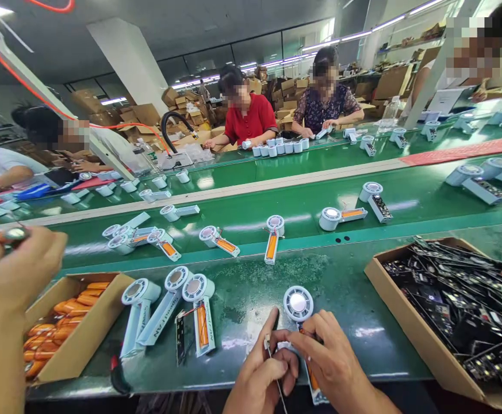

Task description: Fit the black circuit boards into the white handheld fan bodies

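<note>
Near the table's front edge, my left hand (264, 371) is closed on a thin circuit board (280, 391), seen almost edge-on, with a small white connector at its upper end. My right hand (336, 357) is closed beside it, fingertips together over the handle of a light-blue handheld fan (298, 303). What those fingertips pinch is hidden. The fan lies with its round head away from me, and an orange battery (313, 376) shows in its open handle. Left of my hands lie several more fans, one with a battery (203, 325) and a wired circuit board (180, 340).
A carton of black circuit boards (374, 270) stands at right; a carton of orange batteries (117, 287) at left. Another person's hand (18, 264) reaches in at far left. Pliers (118, 375) lie at the front edge. Fans line the green conveyor (233, 201); co-workers sit beyond.
</note>
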The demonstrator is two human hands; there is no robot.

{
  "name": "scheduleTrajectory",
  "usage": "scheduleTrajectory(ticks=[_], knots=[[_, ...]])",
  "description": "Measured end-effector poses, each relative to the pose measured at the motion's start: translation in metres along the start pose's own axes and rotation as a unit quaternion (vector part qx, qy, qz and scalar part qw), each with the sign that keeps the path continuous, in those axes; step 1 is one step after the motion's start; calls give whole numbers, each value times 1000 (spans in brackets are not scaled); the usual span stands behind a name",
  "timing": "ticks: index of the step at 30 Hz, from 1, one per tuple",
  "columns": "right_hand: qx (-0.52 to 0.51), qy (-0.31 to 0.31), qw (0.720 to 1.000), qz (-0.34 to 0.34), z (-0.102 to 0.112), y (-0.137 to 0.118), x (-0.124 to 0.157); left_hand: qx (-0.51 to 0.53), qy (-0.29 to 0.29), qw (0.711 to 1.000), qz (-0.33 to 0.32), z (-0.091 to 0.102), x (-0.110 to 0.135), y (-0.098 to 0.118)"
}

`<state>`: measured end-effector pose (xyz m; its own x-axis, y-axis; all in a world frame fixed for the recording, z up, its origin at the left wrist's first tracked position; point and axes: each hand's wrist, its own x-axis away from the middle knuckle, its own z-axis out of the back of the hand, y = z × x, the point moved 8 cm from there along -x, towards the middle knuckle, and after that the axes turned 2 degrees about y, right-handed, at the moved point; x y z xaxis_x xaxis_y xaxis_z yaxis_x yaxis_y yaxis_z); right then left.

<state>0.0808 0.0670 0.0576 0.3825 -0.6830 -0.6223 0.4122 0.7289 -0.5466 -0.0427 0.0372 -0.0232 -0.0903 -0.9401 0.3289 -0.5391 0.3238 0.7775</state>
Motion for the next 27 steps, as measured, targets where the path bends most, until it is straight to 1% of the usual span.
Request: scheduleTrajectory(ticks=[2, 4, 7, 10, 14, 17, 20, 23, 27], knots=[[-2, -9, 1000, -2, -1, -1, -2, 2, 9, 1000, 5, -1, 0, 3], [-9, -30, 1000, -4, -4, 0, -2, -5, 17, 1000, 20, -1, 0, 4], [-9, -52, 999, -8, -7, 2, -2, -37, 34, 998, 37, 0, 3, 5], [-7, -45, 999, -26, -7, 4, -2, -87, 64, 994, 28, 5, 5, 7], [-11, -24, 998, -53, -7, 5, -3, -149, 65, 985, 52, 6, 7, 4], [1, -35, 997, -71, -11, 5, -2, -187, 75, 978, 50, 6, 8, 6], [10, -40, 996, -76, -14, 5, -1, -245, 89, 964, 51, 6, 10, 8], [17, -41, 996, -77, -16, 5, 0, -311, 107, 943, 52, 8, 13, 10], [33, -68, 995, -59, -22, 3, 1, -403, 129, 906, 19, 6, 18, 19]])
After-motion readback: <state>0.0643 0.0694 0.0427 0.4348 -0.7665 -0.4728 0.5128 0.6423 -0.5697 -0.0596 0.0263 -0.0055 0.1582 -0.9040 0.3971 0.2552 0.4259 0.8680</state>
